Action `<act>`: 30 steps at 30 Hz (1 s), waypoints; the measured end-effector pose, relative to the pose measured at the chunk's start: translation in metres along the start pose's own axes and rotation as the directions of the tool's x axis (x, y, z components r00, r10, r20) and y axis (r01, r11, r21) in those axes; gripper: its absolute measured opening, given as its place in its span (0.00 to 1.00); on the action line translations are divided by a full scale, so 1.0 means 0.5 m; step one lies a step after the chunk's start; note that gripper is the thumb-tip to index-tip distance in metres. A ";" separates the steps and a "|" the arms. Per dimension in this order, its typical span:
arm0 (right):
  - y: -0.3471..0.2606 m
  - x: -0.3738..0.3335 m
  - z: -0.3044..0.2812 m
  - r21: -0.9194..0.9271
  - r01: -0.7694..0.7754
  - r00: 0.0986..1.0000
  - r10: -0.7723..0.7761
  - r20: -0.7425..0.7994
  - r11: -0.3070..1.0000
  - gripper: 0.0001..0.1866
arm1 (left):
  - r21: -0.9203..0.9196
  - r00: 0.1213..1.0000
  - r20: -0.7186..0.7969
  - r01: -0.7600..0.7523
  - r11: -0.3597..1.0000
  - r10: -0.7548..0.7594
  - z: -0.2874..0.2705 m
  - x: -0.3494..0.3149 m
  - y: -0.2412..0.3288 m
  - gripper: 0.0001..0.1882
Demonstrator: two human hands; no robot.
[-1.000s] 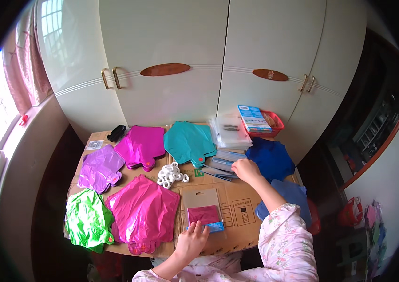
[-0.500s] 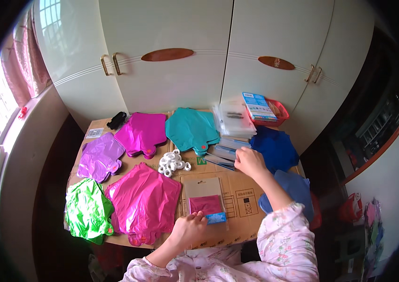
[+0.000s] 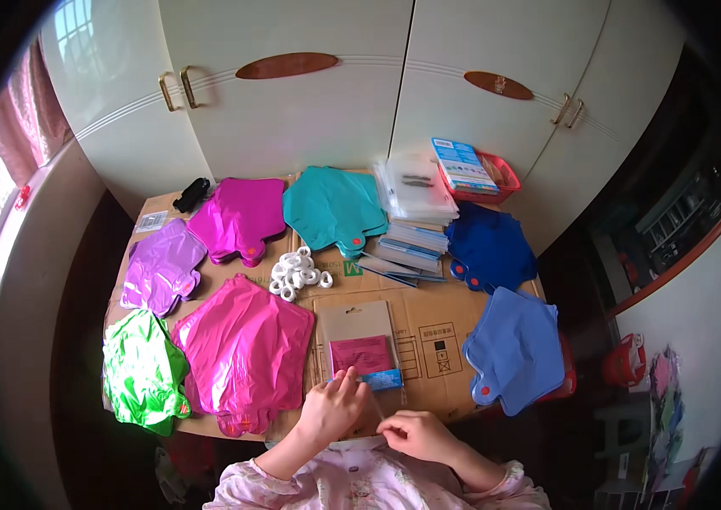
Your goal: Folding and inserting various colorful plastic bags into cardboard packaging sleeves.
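A clear plastic packet lies on the cardboard in front of me. Inside it are a folded pink foil balloon and a blue card along the lower end. My left hand is at the packet's lower left corner, its bent fingers closed on that edge. Just right of it, my right hand is pinched closed at the near table edge. A thin, see-through strip runs up from its fingertips between the hands; whether it belongs to the packet I cannot tell.
Flat foil balloons ring the table: pink, green, lilac, magenta, teal, dark blue and light blue. White rings, blue-edged packets, clear bags and a red basket stand among them.
My right hand has come back from the blue-edged packets to the near edge, beside my left hand. The left hand stays at the packet's lower end. The view has tipped slightly.
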State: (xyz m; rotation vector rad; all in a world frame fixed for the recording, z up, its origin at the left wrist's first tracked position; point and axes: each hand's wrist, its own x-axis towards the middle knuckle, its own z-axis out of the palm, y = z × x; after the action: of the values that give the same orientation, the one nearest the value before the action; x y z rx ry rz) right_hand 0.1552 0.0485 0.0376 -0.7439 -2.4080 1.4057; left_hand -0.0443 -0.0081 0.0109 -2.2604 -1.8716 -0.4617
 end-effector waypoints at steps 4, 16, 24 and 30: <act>0.017 0.001 0.036 -0.097 0.009 0.980 -0.028 -0.197 0.995 0.05 | 0.027 1.000 0.014 -0.002 1.000 0.002 -0.008 0.002 0.000 0.07; 0.034 0.034 -0.007 -0.367 -0.074 0.970 -0.018 -0.243 0.927 0.10 | 0.040 0.999 0.046 -0.023 0.999 0.021 -0.014 0.006 0.015 0.05; 0.050 0.015 -0.062 -0.400 0.121 0.990 -0.139 -0.018 0.909 0.20 | 0.019 0.998 0.060 -0.031 0.999 0.030 -0.023 0.004 0.009 0.05; 0.063 0.082 -0.057 -0.434 0.172 0.941 -0.278 -0.194 0.884 0.21 | 0.004 0.998 0.060 -0.024 1.000 0.023 -0.030 0.004 0.008 0.05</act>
State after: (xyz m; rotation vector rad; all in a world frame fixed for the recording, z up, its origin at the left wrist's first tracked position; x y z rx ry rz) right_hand 0.1435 0.1043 0.0231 -0.6520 -2.5089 0.6703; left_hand -0.0419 -0.0118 0.0262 -2.3152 -1.8696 -0.3894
